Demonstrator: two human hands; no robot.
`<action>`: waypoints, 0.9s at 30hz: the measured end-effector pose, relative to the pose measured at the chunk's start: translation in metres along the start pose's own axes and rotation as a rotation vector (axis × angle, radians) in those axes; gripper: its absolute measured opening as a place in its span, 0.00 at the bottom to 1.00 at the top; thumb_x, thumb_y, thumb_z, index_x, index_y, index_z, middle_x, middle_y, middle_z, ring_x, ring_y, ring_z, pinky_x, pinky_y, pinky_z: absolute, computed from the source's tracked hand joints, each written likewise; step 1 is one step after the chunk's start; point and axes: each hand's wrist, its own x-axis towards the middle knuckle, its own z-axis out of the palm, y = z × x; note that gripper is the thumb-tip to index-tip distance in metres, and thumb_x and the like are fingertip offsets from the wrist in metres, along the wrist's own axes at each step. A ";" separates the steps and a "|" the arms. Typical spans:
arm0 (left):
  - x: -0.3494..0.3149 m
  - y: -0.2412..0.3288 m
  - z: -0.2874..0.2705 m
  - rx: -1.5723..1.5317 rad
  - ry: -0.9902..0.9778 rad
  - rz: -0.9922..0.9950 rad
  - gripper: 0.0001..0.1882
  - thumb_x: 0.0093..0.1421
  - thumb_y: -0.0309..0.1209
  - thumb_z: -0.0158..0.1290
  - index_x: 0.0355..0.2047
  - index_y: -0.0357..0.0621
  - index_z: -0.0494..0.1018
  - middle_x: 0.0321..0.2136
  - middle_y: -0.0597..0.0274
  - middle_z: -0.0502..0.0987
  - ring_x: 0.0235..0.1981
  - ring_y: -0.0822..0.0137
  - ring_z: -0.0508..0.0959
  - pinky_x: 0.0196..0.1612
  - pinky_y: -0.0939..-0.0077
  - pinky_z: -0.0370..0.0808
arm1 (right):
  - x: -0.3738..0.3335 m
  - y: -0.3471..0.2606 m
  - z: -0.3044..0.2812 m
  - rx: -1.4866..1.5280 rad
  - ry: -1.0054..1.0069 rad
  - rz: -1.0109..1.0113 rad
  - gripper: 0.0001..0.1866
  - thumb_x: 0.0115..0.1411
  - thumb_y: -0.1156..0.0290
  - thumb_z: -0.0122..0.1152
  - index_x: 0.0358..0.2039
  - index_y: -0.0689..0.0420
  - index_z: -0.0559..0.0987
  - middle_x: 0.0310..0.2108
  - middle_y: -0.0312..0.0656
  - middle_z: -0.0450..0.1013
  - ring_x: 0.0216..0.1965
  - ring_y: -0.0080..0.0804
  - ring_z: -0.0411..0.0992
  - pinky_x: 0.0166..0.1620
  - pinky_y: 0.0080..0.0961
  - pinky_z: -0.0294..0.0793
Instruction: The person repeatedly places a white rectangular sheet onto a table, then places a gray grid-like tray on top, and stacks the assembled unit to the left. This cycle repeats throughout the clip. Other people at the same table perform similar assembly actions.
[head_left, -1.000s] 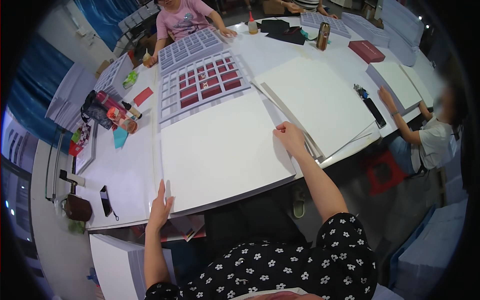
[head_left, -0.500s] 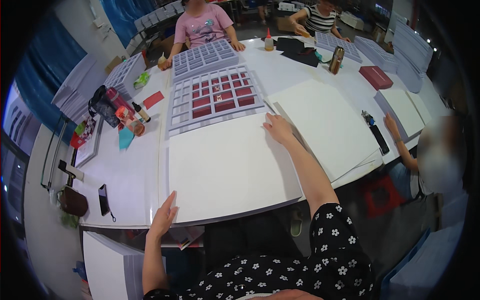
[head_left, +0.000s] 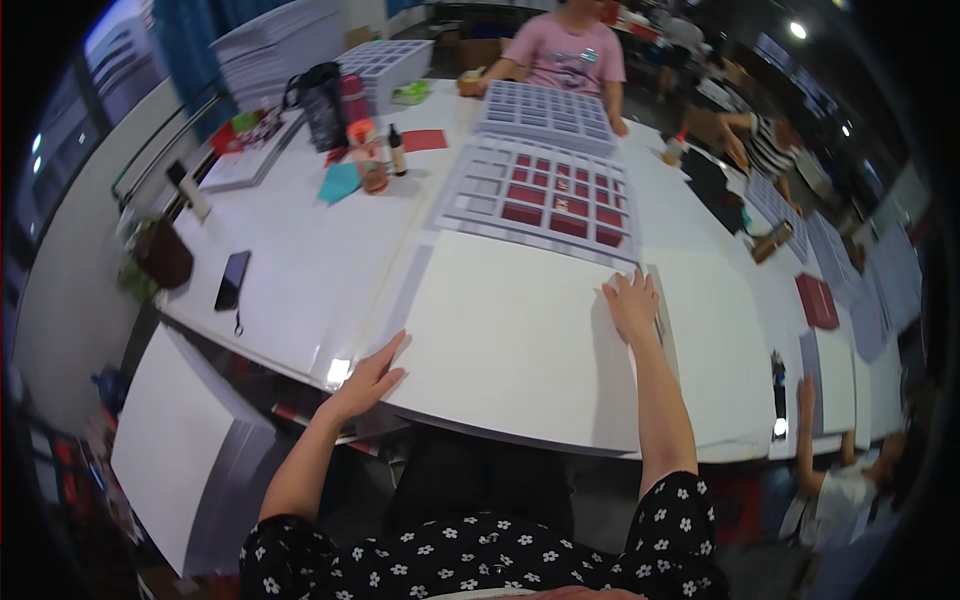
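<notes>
A large white board (head_left: 520, 345), seemingly the top of a low stack, lies flat in front of me at the table's near edge. My left hand (head_left: 366, 384) is at its near left corner, fingers stretched out and thumb apart. At the far right corner, my right hand (head_left: 633, 306) rests with its fingers spread on the board's edge. Neither hand holds anything. Just beyond the board lies a pale grey grid tray (head_left: 478, 190) with many square openings, red showing through several of them. Another grid tray (head_left: 545, 112) sits behind it.
More white sheets (head_left: 715, 350) lie to my right. On the left are a phone (head_left: 232, 280), an orange bottle (head_left: 370, 168) and a dark bag (head_left: 322, 110). A stack of white boards (head_left: 180, 430) stands below the table's left edge. Co-workers sit across and at the right.
The view has swung left, so the table's things appear farther right. Both hands stay at the same corners of the board, and my right hand's fingers are spread a little more.
</notes>
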 end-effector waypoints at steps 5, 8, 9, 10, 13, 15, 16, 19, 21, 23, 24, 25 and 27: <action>-0.001 -0.050 0.003 -0.239 0.137 -0.002 0.30 0.70 0.38 0.47 0.68 0.40 0.57 0.62 0.46 0.68 0.62 0.53 0.69 0.65 0.66 0.62 | 0.013 -0.104 -0.001 0.170 -0.129 -0.268 0.27 0.65 0.50 0.55 0.59 0.52 0.75 0.67 0.59 0.57 0.71 0.63 0.47 0.68 0.58 0.49; -0.001 -0.052 0.013 -0.309 0.270 -0.011 0.27 0.69 0.42 0.47 0.62 0.37 0.68 0.57 0.47 0.74 0.57 0.54 0.73 0.61 0.67 0.66 | 0.026 -0.158 -0.002 0.213 -0.175 -0.343 0.27 0.66 0.50 0.55 0.60 0.52 0.74 0.68 0.60 0.56 0.71 0.64 0.45 0.69 0.58 0.46; 0.000 -0.048 0.013 -0.248 0.270 0.013 0.26 0.69 0.42 0.47 0.60 0.37 0.69 0.56 0.48 0.75 0.56 0.54 0.74 0.60 0.66 0.66 | 0.029 -0.171 0.003 0.216 -0.188 -0.359 0.28 0.66 0.50 0.54 0.61 0.52 0.73 0.69 0.60 0.54 0.72 0.64 0.44 0.70 0.57 0.44; -0.001 -0.046 0.012 -0.184 0.275 0.030 0.25 0.68 0.42 0.47 0.59 0.38 0.71 0.55 0.49 0.76 0.55 0.54 0.74 0.60 0.65 0.66 | 0.032 -0.186 0.008 0.220 -0.169 -0.396 0.28 0.66 0.49 0.54 0.61 0.52 0.73 0.69 0.60 0.54 0.71 0.64 0.44 0.69 0.58 0.44; 0.002 -0.049 0.012 -0.111 0.325 0.134 0.24 0.64 0.41 0.51 0.55 0.39 0.74 0.54 0.52 0.76 0.54 0.52 0.74 0.57 0.62 0.67 | 0.043 -0.225 0.017 0.227 -0.131 -0.491 0.28 0.66 0.49 0.53 0.62 0.50 0.72 0.69 0.59 0.54 0.71 0.64 0.44 0.69 0.59 0.44; 0.001 -0.047 0.013 -0.061 0.339 0.133 0.25 0.61 0.42 0.55 0.55 0.40 0.74 0.54 0.53 0.76 0.54 0.53 0.74 0.57 0.62 0.67 | 0.051 -0.246 0.021 0.225 -0.131 -0.532 0.28 0.66 0.49 0.53 0.62 0.49 0.72 0.69 0.59 0.54 0.72 0.64 0.43 0.69 0.59 0.44; -0.001 -0.049 0.013 -0.047 0.348 0.121 0.26 0.60 0.42 0.55 0.55 0.40 0.74 0.55 0.53 0.76 0.54 0.53 0.74 0.57 0.62 0.67 | 0.053 -0.258 0.021 0.216 -0.142 -0.549 0.28 0.67 0.49 0.53 0.63 0.48 0.72 0.69 0.58 0.55 0.72 0.64 0.43 0.69 0.59 0.44; -0.002 -0.052 0.014 -0.032 0.331 0.090 0.27 0.59 0.44 0.56 0.55 0.42 0.74 0.55 0.54 0.76 0.55 0.53 0.73 0.59 0.61 0.66 | 0.057 -0.276 0.022 0.168 -0.173 -0.558 0.27 0.68 0.50 0.51 0.64 0.45 0.71 0.69 0.58 0.55 0.71 0.65 0.44 0.69 0.60 0.45; -0.002 -0.053 0.016 -0.013 0.342 0.086 0.27 0.60 0.45 0.56 0.55 0.42 0.75 0.54 0.54 0.76 0.55 0.53 0.73 0.58 0.61 0.66 | 0.047 -0.278 0.021 0.174 -0.204 -0.596 0.26 0.68 0.51 0.50 0.64 0.45 0.71 0.69 0.57 0.55 0.71 0.65 0.44 0.69 0.60 0.45; -0.002 -0.051 0.015 -0.008 0.353 0.087 0.26 0.60 0.45 0.56 0.54 0.43 0.75 0.53 0.54 0.77 0.54 0.53 0.73 0.58 0.61 0.67 | 0.027 -0.277 0.011 0.208 -0.198 -0.658 0.25 0.68 0.53 0.52 0.63 0.45 0.72 0.69 0.56 0.55 0.71 0.65 0.45 0.69 0.60 0.45; -0.004 -0.052 0.014 0.001 0.362 0.087 0.26 0.60 0.46 0.56 0.54 0.43 0.75 0.53 0.54 0.77 0.54 0.52 0.74 0.57 0.61 0.67 | 0.012 -0.277 0.005 0.213 -0.200 -0.711 0.25 0.67 0.54 0.53 0.63 0.46 0.72 0.69 0.56 0.55 0.71 0.65 0.45 0.69 0.60 0.45; -0.004 -0.052 0.016 0.005 0.365 0.091 0.26 0.60 0.46 0.56 0.53 0.43 0.76 0.52 0.54 0.77 0.53 0.52 0.74 0.57 0.61 0.67 | -0.007 -0.273 -0.008 0.211 -0.203 -0.757 0.25 0.67 0.55 0.54 0.63 0.46 0.72 0.69 0.56 0.55 0.71 0.65 0.45 0.69 0.60 0.44; -0.002 -0.053 0.018 0.005 0.375 0.084 0.27 0.60 0.47 0.56 0.53 0.43 0.76 0.52 0.54 0.78 0.52 0.52 0.74 0.56 0.61 0.68 | -0.044 -0.267 -0.035 0.235 -0.224 -0.846 0.25 0.65 0.57 0.57 0.62 0.46 0.73 0.69 0.56 0.55 0.71 0.65 0.45 0.69 0.61 0.44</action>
